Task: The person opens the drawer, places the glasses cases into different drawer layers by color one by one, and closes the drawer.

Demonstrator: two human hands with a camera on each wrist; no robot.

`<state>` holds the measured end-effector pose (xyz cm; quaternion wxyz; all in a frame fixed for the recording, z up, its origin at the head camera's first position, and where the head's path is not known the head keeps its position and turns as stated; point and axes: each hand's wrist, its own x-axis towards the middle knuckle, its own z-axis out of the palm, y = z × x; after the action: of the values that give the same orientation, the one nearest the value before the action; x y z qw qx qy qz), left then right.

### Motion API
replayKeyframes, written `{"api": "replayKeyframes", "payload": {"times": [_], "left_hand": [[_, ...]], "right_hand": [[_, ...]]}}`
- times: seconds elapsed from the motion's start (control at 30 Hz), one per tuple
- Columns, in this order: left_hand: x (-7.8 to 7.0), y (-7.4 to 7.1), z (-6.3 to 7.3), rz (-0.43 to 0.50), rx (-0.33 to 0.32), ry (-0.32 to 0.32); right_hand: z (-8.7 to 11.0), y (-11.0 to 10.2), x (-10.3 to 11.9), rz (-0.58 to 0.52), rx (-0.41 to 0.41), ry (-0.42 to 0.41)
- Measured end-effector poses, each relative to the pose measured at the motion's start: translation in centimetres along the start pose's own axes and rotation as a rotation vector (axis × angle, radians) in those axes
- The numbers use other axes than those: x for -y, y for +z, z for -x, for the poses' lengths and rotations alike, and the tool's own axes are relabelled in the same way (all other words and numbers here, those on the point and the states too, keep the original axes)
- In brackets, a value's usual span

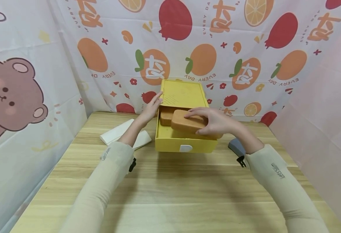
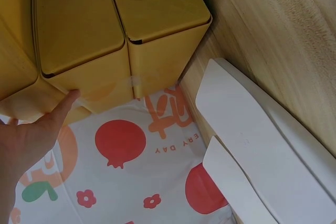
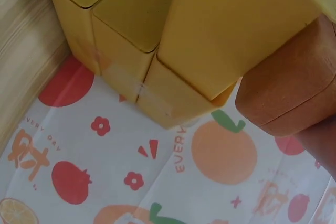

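Note:
A yellow drawer unit (image 1: 183, 94) stands at the back of the table, its top drawer (image 1: 170, 145) pulled out toward me. My right hand (image 1: 215, 121) grips an orange-brown case (image 1: 187, 122) with rounded edges, thumb at the near side and fingers over the top. The case is tilted over the drawer; in the right wrist view this brown case (image 3: 289, 87) shows beside the drawer wall (image 3: 231, 30). A second brown case (image 1: 166, 117) lies inside at the left. My left hand (image 1: 150, 110) rests against the unit's left side, fingers extended, also visible in the left wrist view.
White cases (image 1: 141, 139) lie on the table left of the unit, partly behind my left forearm. A blue-grey case (image 1: 236, 147) sits to the right, partly hidden by my right wrist. Fruit-printed curtain (image 1: 176, 58) hangs close behind the unit.

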<state>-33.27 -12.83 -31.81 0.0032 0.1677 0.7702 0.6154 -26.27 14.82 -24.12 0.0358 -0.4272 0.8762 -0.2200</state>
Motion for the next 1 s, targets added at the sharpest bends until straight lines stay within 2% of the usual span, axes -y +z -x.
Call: {"api": "replayKeyframes", "payload": {"times": [0.2,0.43,0.73,1.0], "left_hand": [[-0.4,-0.1,0.2,0.055,0.011,-0.009],[-2.6,0.1,1.7,0.023,0.023,-0.015],[-3.0,0.2,1.9,0.011,0.02,-0.025],[-3.2,0.3,1.9,-0.009,0.024,-0.026]], "right_hand": [[-1.6,0.4,0.4,0.013,0.05,-0.058],[-2.4,1.1,0.7,0.004,0.119,-0.1],[-3.3,2.2,0.7,0.084,0.17,-0.123],[-3.4,3.2,-0.3,0.066,0.182,-0.156]]}}
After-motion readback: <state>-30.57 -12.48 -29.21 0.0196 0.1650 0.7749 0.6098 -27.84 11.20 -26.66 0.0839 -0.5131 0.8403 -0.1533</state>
